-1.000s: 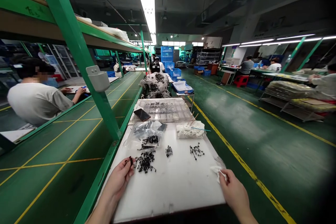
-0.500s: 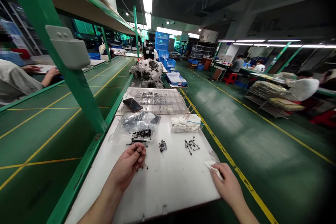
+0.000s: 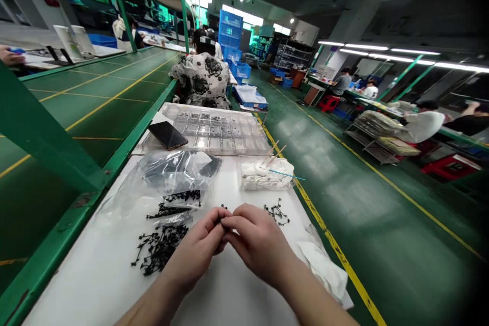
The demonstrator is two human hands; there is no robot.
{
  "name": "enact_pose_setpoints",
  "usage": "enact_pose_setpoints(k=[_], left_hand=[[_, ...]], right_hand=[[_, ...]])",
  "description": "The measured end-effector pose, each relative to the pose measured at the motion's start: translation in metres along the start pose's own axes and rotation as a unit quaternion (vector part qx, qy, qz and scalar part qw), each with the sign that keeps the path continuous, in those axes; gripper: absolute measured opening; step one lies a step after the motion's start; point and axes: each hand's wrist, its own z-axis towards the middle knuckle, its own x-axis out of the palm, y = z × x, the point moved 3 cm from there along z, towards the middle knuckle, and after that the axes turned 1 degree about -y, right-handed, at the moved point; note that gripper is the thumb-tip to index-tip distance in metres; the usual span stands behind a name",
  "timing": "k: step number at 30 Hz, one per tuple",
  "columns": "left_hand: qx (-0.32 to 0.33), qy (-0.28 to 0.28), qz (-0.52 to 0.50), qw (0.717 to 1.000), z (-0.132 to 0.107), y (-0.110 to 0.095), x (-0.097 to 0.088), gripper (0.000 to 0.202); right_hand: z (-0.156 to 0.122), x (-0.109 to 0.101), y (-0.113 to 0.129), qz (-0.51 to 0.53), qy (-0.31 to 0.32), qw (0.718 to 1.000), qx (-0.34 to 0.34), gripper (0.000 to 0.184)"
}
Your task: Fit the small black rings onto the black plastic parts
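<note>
My left hand (image 3: 202, 239) and my right hand (image 3: 260, 239) meet above the white work board, fingertips pinched together. A small black part shows between them, mostly hidden by the fingers. Left of my left hand lies a loose heap of thin black stick-like parts (image 3: 158, 249) with knobbed ends. Beyond it, more black parts sit in rows at the mouth of a clear plastic bag (image 3: 175, 168). A few similar black parts (image 3: 278, 212) lie past my right hand. The white cloth (image 3: 324, 270) rests on the board's right side, apart from my right forearm.
A clear compartment tray (image 3: 214, 130) with small parts stands at the back, a phone (image 3: 168, 135) at its left corner. A clear box (image 3: 263, 173) holds white material and thin sticks. A green conveyor (image 3: 114, 91) runs along the left; a person (image 3: 204, 76) sits ahead.
My right hand has let go of the white cloth and come left to meet my left hand. The view has shifted, showing the heap of black parts beside my left hand.
</note>
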Motion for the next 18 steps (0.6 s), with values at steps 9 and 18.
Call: enact_pose_setpoints(k=[9,18], left_hand=[[0.003,-0.042,0.082,0.996,-0.010,0.019,-0.034,0.032],[0.022,-0.113,0.137,0.984,-0.020,0.026,-0.039,0.025]], right_hand=[[-0.017,0.023,-0.046,0.228,-0.077,0.960,0.142,0.009],[-0.018,0.024,-0.032,0.256,-0.025,0.956,0.138,0.017]])
